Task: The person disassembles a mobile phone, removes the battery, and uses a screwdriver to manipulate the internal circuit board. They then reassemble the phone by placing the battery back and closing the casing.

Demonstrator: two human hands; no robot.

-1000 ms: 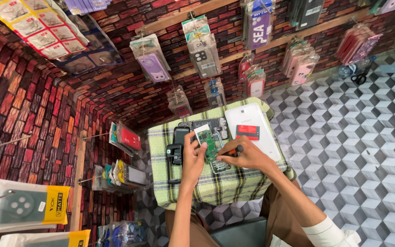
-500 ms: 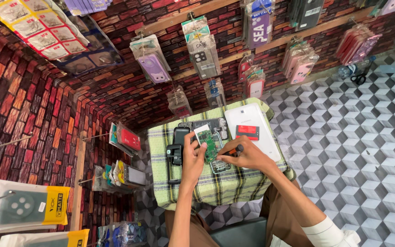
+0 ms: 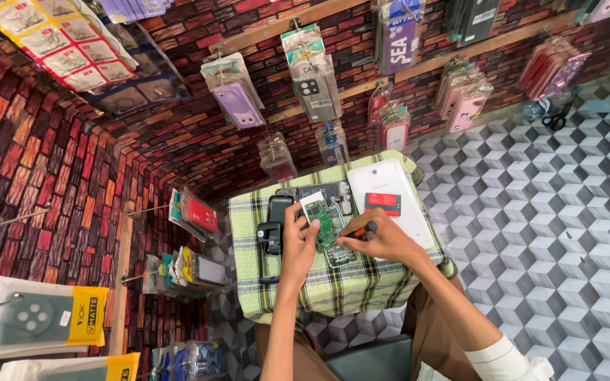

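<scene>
A small table with a green checked cloth [image 3: 333,289] stands in front of me. My left hand [image 3: 298,236] holds a green circuit board [image 3: 326,220] upright over an opened phone body [image 3: 338,252] lying on the cloth. My right hand [image 3: 384,238] grips a small screwdriver [image 3: 361,229] with a dark handle, its tip pointing at the board's lower right edge. Both hands are close together at the table's middle.
A white tablet [image 3: 390,197] with a red label lies at the table's right. A black phone [image 3: 275,215] and other dark parts [image 3: 270,240] lie at the left. Packaged phone cases [image 3: 312,74] hang on the brick-patterned wall. The floor [image 3: 552,233] has a grey cube pattern.
</scene>
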